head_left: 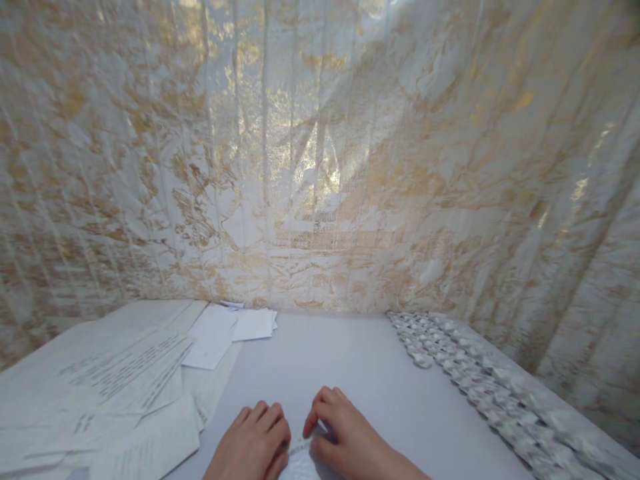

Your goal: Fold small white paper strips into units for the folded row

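Note:
At the bottom of the head view, a small piece of printed paper [300, 460] lies between my two hands, its lower part cut off by the frame edge. My left hand [253, 443] is closed, fingers curled, with its thumb at the paper's left side. From the other side my right hand [343, 430] bends its index finger and thumb onto the paper's right edge, a small gap showing between them. How the paper is folded beneath the fingers is hard to make out.
Loose printed sheets [135, 373] overlap on the left of the white table [320, 360]. Blank white paper pieces [215, 333] lie at the back left. Several rows of small folded paper pieces [480, 380] line the right side. A patterned curtain [320, 167] hangs behind the table.

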Tool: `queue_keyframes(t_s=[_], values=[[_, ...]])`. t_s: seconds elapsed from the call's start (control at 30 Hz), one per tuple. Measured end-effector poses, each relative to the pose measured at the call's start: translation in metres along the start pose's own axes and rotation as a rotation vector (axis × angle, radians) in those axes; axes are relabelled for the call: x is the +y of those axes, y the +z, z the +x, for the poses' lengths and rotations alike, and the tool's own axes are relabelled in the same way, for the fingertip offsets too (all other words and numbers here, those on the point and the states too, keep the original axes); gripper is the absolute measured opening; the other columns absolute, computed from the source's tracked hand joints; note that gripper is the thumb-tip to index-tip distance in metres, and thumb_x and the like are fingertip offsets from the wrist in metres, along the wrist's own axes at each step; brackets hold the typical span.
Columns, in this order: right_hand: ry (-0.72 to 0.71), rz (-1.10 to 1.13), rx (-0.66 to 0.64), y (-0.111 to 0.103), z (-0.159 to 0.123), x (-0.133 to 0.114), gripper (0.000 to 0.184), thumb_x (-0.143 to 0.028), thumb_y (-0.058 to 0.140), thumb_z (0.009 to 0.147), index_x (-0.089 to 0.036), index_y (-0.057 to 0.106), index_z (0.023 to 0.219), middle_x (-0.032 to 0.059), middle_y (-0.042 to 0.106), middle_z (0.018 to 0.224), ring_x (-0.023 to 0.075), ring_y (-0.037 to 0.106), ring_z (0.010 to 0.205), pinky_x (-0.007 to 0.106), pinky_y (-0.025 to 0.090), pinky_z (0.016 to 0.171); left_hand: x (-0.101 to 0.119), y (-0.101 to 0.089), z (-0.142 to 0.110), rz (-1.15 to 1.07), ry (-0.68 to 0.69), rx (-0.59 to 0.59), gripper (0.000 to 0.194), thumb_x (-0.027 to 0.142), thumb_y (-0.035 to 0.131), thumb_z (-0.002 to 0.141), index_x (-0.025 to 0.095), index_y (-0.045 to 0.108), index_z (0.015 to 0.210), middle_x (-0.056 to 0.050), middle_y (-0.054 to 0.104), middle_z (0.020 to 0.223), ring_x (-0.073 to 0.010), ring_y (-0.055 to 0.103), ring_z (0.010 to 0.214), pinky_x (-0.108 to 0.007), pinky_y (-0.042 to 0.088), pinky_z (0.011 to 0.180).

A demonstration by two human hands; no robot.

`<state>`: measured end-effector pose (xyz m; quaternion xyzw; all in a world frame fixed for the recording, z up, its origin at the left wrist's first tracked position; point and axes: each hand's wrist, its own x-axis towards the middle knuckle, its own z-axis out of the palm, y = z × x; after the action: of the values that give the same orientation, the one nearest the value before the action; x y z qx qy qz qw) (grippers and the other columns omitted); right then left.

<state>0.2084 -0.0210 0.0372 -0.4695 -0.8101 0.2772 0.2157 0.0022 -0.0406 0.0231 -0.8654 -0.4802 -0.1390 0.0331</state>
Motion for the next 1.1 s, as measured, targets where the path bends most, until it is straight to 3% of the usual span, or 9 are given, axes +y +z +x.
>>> queue_keyframes(t_s=[0.3,0.43,0.53,0.73,1.0,1.1], values=[[-0.013,-0.124,-0.005,0.008,-0.002,0.001,0.031,-0.005,0.066,0.076,-0.020,0.074,0.102,0.0064,0.068,0.109,0.0223,0.060,0.107,0.030,0.042,0.095,-0.002,0.009,0.007,0.167,0.134,0.134,0.029,-0.003,0.057,0.081,0.022,0.070,0.081,0.001,0.074,0.088,-0.0224,0.064,0.081,-0.037,0.042,0.079],[-0.025,-0.307,-0.014,0.008,-0.001,-0.004,0.024,-0.014,0.067,0.083,-0.019,0.071,0.106,0.0092,0.071,0.109,0.0263,0.062,0.104,0.034,0.046,0.092,-0.005,0.017,0.010,0.196,0.226,0.287,0.024,-0.001,0.061,0.081,0.022,0.069,0.083,0.001,0.075,0.096,-0.0222,0.065,0.092,-0.037,0.040,0.094],[-0.070,-0.452,-0.023,0.009,-0.002,-0.008,0.021,-0.018,0.067,0.085,-0.018,0.070,0.106,0.0124,0.071,0.111,0.0294,0.064,0.104,0.035,0.048,0.089,0.000,0.013,0.011,0.174,0.275,0.382,0.018,0.005,0.061,0.087,0.022,0.068,0.086,0.000,0.075,0.106,-0.0214,0.063,0.103,-0.036,0.036,0.103],[-0.043,-0.354,0.001,0.001,-0.010,-0.010,0.023,-0.018,0.062,0.087,-0.019,0.070,0.108,0.0075,0.077,0.098,0.0226,0.071,0.088,0.025,0.049,0.075,0.008,0.001,0.011,0.200,0.345,0.413,0.022,0.003,0.058,0.088,0.021,0.069,0.091,-0.003,0.073,0.105,-0.0221,0.062,0.105,-0.040,0.034,0.106],[-0.032,-0.532,-0.100,0.002,-0.007,-0.018,0.030,-0.014,0.057,0.081,-0.016,0.068,0.109,0.0133,0.079,0.101,0.0299,0.075,0.089,0.029,0.049,0.069,0.011,-0.002,0.011,0.092,0.340,0.464,0.023,0.004,0.052,0.090,0.024,0.065,0.090,0.000,0.071,0.093,-0.0191,0.064,0.085,-0.036,0.044,0.092],[-0.015,-0.485,-0.083,0.001,-0.007,-0.019,0.033,-0.011,0.055,0.080,-0.016,0.068,0.110,0.0121,0.080,0.099,0.0291,0.076,0.090,0.028,0.049,0.069,0.017,0.000,0.010,-0.092,0.216,0.443,0.014,0.014,0.055,0.091,0.025,0.057,0.098,-0.001,0.068,0.092,-0.0207,0.065,0.083,-0.033,0.049,0.080]])
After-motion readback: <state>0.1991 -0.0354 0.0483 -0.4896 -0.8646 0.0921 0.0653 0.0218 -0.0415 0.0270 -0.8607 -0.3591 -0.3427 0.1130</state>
